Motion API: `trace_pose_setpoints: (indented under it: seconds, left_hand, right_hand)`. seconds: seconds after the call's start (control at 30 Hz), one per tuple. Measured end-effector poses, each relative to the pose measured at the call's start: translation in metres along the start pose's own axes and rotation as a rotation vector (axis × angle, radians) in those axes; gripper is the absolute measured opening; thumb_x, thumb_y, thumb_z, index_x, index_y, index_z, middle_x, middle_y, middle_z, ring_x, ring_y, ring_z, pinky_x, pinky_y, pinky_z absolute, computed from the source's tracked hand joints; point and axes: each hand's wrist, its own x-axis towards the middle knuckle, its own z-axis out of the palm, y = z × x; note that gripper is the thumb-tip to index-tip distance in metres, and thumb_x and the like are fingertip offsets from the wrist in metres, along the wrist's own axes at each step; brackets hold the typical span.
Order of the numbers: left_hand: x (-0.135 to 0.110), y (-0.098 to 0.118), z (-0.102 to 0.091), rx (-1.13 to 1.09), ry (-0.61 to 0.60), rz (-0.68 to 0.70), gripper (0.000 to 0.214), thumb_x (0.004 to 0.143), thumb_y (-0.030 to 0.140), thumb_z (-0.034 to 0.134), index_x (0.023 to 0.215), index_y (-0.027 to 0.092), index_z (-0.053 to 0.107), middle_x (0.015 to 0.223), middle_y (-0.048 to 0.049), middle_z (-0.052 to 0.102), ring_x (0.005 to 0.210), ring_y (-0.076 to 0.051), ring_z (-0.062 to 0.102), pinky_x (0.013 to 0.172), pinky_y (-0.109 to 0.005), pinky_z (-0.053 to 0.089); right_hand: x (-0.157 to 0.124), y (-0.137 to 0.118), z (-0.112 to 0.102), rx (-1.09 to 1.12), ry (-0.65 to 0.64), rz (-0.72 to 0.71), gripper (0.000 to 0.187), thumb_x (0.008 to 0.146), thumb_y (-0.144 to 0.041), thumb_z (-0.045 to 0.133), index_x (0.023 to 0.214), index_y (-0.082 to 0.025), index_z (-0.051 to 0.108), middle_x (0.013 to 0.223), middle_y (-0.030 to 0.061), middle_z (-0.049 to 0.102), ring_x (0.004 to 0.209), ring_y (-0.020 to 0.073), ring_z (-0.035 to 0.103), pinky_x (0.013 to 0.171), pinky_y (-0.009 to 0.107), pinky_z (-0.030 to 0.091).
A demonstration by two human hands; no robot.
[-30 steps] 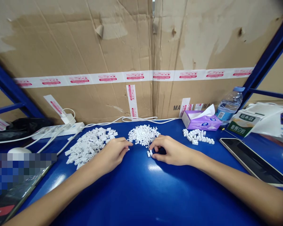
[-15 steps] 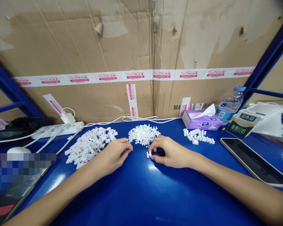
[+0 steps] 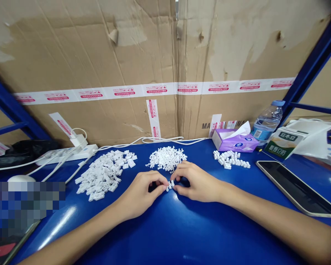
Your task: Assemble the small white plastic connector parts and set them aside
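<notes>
A small white plastic piece [image 3: 170,184] is held just above the blue table between my two hands. My right hand [image 3: 196,182] pinches its right side with thumb and fingertips. From the other side, my left hand [image 3: 143,191] closes thumb and forefinger at the piece's left end, where a tiny white part shows at the fingertips. Right behind the hands lies a heap of tiny white parts [image 3: 167,157]. Left of my left hand spreads a larger pile of flat white plastic housings [image 3: 102,175]. Beyond my right hand is a small group of white pieces [image 3: 231,159] like the held one.
A purple tissue pack [image 3: 234,141], a water bottle [image 3: 267,123] and a green-and-white carton [image 3: 285,141] stand at the back right. A phone [image 3: 298,187] lies at right. A power strip [image 3: 67,154] with white cables sits back left, before a cardboard wall [image 3: 121,66].
My left hand has moved right from beside the tiny-parts heap to meet the piece in my right hand. My right hand has shifted slightly left, still pinching it.
</notes>
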Motion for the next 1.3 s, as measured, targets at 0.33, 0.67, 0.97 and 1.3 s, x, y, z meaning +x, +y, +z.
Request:
trace_pose_setpoints:
  seconds: [0.33, 0.67, 0.97, 1.3]
  left_hand:
    - [0.002, 0.0009, -0.002, -0.069, 0.021, -0.022, 0.014, 0.093, 0.02, 0.058, 0.085, 0.021, 0.07, 0.094, -0.0013, 0.068, 0.083, -0.017, 0.059, 0.072, -0.029, 0.043]
    - [0.0039, 0.0014, -0.0036, -0.09, 0.007, -0.034, 0.014, 0.093, 0.023, 0.058, 0.084, 0.021, 0.069, 0.093, -0.002, 0.068, 0.084, -0.018, 0.059, 0.072, -0.03, 0.043]
    - [0.0031, 0.0013, -0.0027, -0.071, 0.012, -0.044, 0.014, 0.091, 0.023, 0.058, 0.084, 0.022, 0.07, 0.093, -0.0021, 0.07, 0.084, -0.018, 0.061, 0.072, -0.031, 0.044]
    - [0.0012, 0.0009, -0.0002, -0.023, 0.062, -0.085, 0.013, 0.088, 0.022, 0.063, 0.094, 0.023, 0.074, 0.092, -0.0018, 0.07, 0.081, -0.017, 0.06, 0.072, -0.031, 0.047]
  right_hand:
    - [0.0004, -0.0022, 0.0036, 0.022, 0.02, -0.003, 0.016, 0.081, -0.014, 0.07, 0.096, -0.018, 0.071, 0.087, 0.002, 0.068, 0.085, 0.018, 0.06, 0.084, 0.033, 0.045]
    - [0.0008, -0.003, 0.0049, 0.035, 0.035, -0.01, 0.016, 0.08, -0.014, 0.073, 0.095, -0.02, 0.07, 0.086, 0.0008, 0.068, 0.085, 0.018, 0.06, 0.082, 0.032, 0.045]
    - [0.0006, -0.0065, 0.0045, 0.052, 0.032, 0.009, 0.014, 0.079, -0.015, 0.074, 0.092, -0.02, 0.07, 0.083, 0.0005, 0.067, 0.084, 0.0178, 0.06, 0.078, 0.032, 0.045]
    - [-0.0005, -0.0071, 0.0073, 0.085, 0.039, 0.011, 0.017, 0.078, -0.013, 0.073, 0.094, -0.019, 0.071, 0.084, 0.0002, 0.067, 0.083, 0.0172, 0.06, 0.078, 0.031, 0.045]
